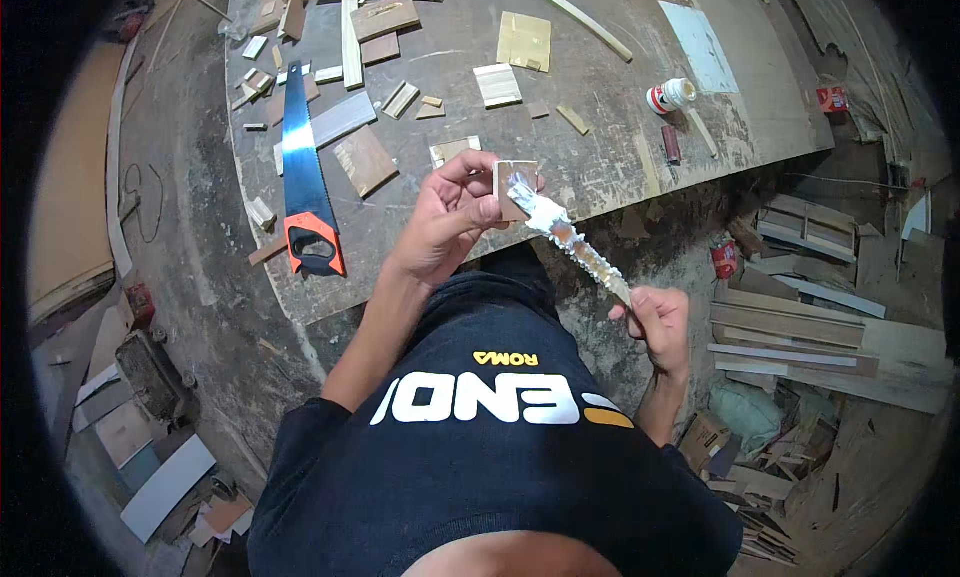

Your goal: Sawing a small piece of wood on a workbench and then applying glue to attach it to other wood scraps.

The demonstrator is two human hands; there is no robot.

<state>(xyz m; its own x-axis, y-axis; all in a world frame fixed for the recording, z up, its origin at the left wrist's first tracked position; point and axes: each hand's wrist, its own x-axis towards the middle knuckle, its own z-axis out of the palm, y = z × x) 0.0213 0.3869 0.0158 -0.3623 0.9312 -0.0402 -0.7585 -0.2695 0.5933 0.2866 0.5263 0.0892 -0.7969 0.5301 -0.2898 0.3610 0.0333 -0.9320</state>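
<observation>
My left hand (pixel 452 217) grips a small square wood block (pixel 508 199) by its edges, above the near edge of the workbench. In my right hand (pixel 658 322) is the lower end of a flat wooden stick (pixel 590 262), crusted along its length with white glue. The stick's far tip, thick with wet-looking white glue (pixel 545 215), lies against the face of the block. Some fingers of my left hand are hidden behind the block. An open white glue bottle (pixel 670 96) with a red label lies tipped on the bench to the right.
A handsaw (pixel 305 177) with an orange and black handle lies on the left of the workbench (pixel 440 52). Wood offcuts (pixel 366 161) are scattered around it. A dark red cylinder (pixel 671 145) sits near the bottle. Stacked boards (pixel 790 332) cover the floor at right.
</observation>
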